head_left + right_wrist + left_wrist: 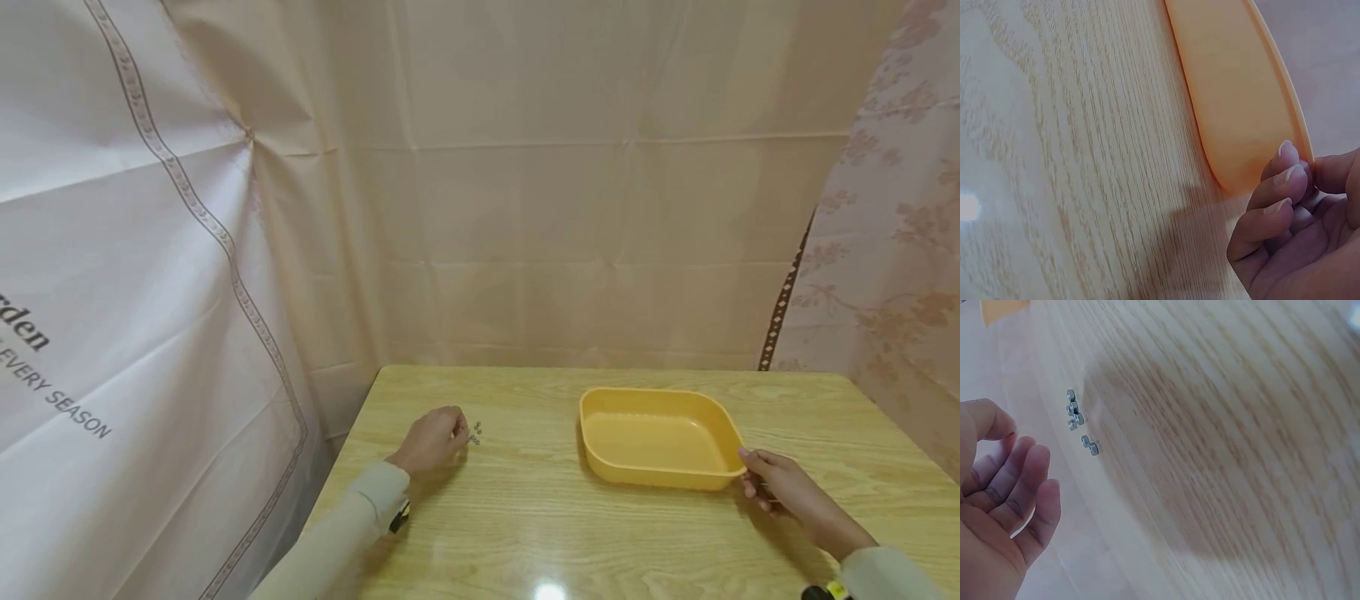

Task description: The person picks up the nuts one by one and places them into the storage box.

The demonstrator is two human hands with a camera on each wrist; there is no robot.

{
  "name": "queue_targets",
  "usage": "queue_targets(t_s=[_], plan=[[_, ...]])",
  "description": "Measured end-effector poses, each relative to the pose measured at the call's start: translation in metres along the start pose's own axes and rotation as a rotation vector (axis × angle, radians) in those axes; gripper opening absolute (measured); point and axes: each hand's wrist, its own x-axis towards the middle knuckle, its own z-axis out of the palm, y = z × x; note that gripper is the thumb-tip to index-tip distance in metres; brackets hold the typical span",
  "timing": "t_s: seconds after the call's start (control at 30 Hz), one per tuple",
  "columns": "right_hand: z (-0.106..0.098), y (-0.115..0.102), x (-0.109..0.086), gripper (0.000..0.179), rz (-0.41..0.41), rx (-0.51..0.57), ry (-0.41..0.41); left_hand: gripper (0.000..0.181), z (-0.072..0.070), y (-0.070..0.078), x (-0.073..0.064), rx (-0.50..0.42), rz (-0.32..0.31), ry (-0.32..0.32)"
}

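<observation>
Several small metal nuts (1072, 409) lie in a loose cluster on the table, also visible as tiny grey bits (476, 433) in the head view. My left hand (435, 437) is just left of the nuts, fingers curled, thumb tip against the index fingertip; I cannot tell if a nut is pinched there. The left wrist view shows this hand (1010, 481) palm side on. A yellow plastic tray (656, 477), with a raised rim and rounded corners, stands to the right. At its near right corner my right hand (783, 492) pinches the rim between thumb and fingers.
The light wood-grain table (510, 517) runs back to a beige hanging cloth (600, 208). Pale printed fabric (135, 292) hangs on the left, and floral fabric (900, 250) on the right. Dark straps with yellow show under both sleeves.
</observation>
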Motion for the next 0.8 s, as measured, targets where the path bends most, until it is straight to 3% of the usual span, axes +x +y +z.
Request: queue_targets(t_s=[0.8], plan=[[0.0005, -0.0020, -0.0010, 0.051, 0.009, -0.003, -0.002, 0.010, 0.0014, 0.0064, 0.0072, -0.066, -0.019, 0.014]])
